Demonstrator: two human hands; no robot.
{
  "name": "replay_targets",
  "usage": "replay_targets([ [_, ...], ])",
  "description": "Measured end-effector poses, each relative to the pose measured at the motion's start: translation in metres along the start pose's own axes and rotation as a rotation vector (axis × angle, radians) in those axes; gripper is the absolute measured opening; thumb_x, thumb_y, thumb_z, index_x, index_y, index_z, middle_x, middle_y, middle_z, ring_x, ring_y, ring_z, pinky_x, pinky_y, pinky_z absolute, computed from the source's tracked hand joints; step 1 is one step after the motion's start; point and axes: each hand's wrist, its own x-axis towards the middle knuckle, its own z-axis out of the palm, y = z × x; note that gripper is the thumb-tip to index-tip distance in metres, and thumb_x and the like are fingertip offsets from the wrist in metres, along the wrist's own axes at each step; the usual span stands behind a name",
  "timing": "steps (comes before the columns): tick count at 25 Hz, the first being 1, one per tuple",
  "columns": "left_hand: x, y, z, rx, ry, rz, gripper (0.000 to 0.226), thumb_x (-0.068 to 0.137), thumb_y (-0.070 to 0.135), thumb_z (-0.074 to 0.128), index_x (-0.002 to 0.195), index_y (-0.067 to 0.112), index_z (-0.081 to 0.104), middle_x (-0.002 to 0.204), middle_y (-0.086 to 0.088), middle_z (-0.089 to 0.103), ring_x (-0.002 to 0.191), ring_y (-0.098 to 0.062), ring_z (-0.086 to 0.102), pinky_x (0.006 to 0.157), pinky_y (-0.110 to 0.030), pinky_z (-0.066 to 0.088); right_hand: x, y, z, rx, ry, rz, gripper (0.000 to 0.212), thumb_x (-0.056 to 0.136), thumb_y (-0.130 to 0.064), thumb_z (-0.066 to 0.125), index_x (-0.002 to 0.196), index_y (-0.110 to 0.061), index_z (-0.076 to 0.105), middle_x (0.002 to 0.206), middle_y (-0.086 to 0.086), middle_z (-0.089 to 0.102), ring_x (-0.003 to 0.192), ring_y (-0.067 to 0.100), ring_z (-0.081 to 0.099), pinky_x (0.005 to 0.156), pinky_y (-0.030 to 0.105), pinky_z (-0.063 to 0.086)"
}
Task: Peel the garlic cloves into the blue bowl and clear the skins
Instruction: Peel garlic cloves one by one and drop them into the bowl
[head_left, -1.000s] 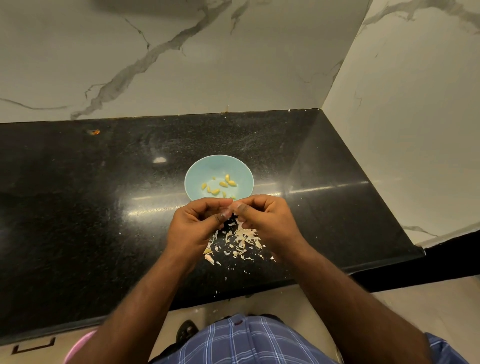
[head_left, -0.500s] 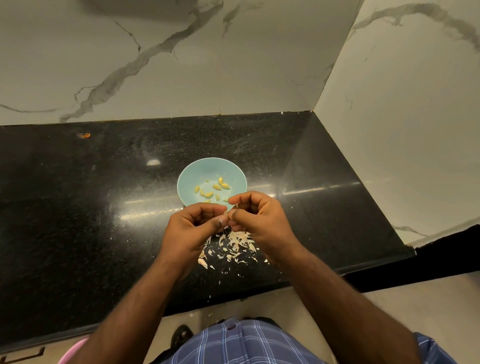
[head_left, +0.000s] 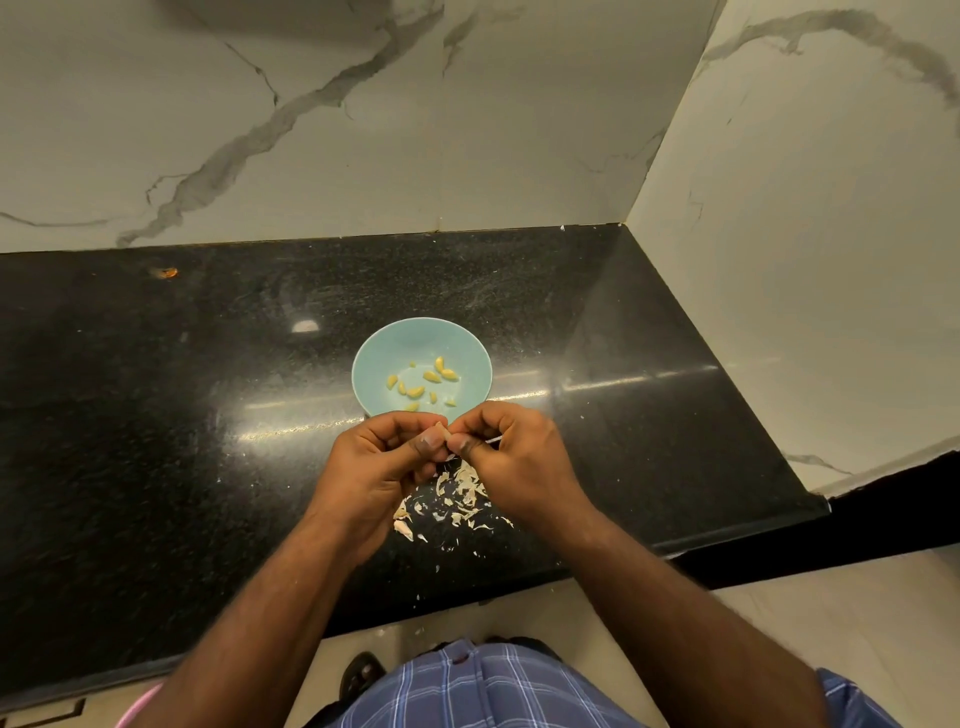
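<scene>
1. Clove (head_left: 442, 432): small, pale, papery at the tip; held above the counter (head_left: 156, 415) between both hands, just nearer than the bowl (head_left: 374, 364).
2. Left hand (head_left: 379, 462): fingers curled inward, thumb pressed against the clove, pinching it.
3. Right hand (head_left: 511, 452): fingers curled, thumb and forefinger tips nipping the same clove from the other side; a thin pale strip (head_left: 493, 440) shows by the knuckles (skin or stem, cannot tell).
4. Bowl: pale blue, round, upright on the counter; about ten peeled yellow cloves (head_left: 423, 382) lie scattered in its bottom.
5. Skins (head_left: 452, 501): loose whitish flakes heaped on the counter under and just nearer than the hands, a few strays toward the front edge.
6. Hidden: most of the clove is covered by the fingertips; the bowl's near rim is cut off by the hands; part of the skin heap lies behind the wrists.
7. Around: black speckled counter, glossy; marble-look wall (head_left: 311, 130) behind and to the right; a small orange speck (head_left: 165, 272) far left (unidentified).
</scene>
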Motion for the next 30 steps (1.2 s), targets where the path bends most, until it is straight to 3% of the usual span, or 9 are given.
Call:
replay_targets([
  [5, 0.002, -0.001, -0.001, 0.053, -0.040, 0.007, 0.016, 0.073, 0.009, 0.073, 0.088, 0.004, 0.076, 0.075, -0.010, 0.071, 0.068, -0.016, 0.058, 0.060, -0.019, 0.052, 0.002, -0.005, -0.004, 0.164, -0.113, 0.223, 0.018, 0.092, -0.011, 0.072, 0.076, -0.020, 0.069, 0.065, -0.010, 0.066, 0.061, 0.001, 0.059, 0.061, 0.018, 0.049],
  [10, 0.002, -0.002, -0.002, 0.080, -0.068, 0.017, 0.013, 0.074, 0.011, 0.073, 0.086, 0.009, 0.078, 0.078, -0.011, 0.072, 0.074, -0.023, 0.058, 0.066, -0.026, 0.050, 0.006, -0.006, -0.010, 0.451, -0.193, 0.410, 0.013, 0.090, 0.000, 0.070, 0.079, -0.006, 0.071, 0.070, 0.011, 0.066, 0.060, 0.014, 0.057, 0.060, 0.024, 0.050],
  [14, 0.001, -0.003, 0.000, 0.104, -0.056, 0.040, 0.018, 0.074, 0.012, 0.072, 0.091, 0.006, 0.075, 0.077, -0.008, 0.073, 0.071, -0.018, 0.060, 0.061, -0.019, 0.051, 0.007, -0.009, -0.010, 0.492, -0.196, 0.477, 0.015, 0.091, 0.004, 0.066, 0.079, -0.005, 0.071, 0.069, 0.006, 0.069, 0.062, 0.011, 0.061, 0.058, 0.022, 0.050],
  [18, 0.001, -0.004, -0.005, 0.147, -0.098, 0.062, 0.016, 0.075, 0.011, 0.073, 0.090, 0.007, 0.075, 0.082, -0.007, 0.074, 0.077, -0.018, 0.065, 0.068, -0.026, 0.050, 0.008, -0.011, -0.013, 0.601, -0.342, 0.638, 0.024, 0.096, 0.005, 0.055, 0.078, -0.005, 0.067, 0.069, 0.004, 0.066, 0.059, 0.010, 0.059, 0.055, 0.021, 0.049],
  [23, 0.002, -0.005, -0.008, 0.183, -0.121, 0.079, 0.016, 0.076, 0.009, 0.070, 0.091, 0.006, 0.074, 0.079, -0.005, 0.073, 0.074, -0.013, 0.065, 0.064, -0.021, 0.049, 0.010, -0.012, -0.012, 0.582, -0.345, 0.648, 0.024, 0.098, 0.002, 0.054, 0.079, -0.005, 0.067, 0.069, 0.005, 0.064, 0.059, 0.011, 0.057, 0.054, 0.021, 0.048],
  [30, 0.002, -0.006, -0.012, 0.020, -0.200, -0.072, 0.014, 0.080, 0.007, 0.066, 0.085, 0.013, 0.077, 0.076, -0.006, 0.069, 0.069, -0.010, 0.063, 0.058, -0.017, 0.049, 0.007, -0.012, -0.014, 0.663, -0.460, 0.705, 0.027, 0.101, -0.001, 0.049, 0.078, -0.006, 0.065, 0.071, 0.005, 0.062, 0.061, 0.011, 0.057, 0.054, 0.019, 0.048],
])
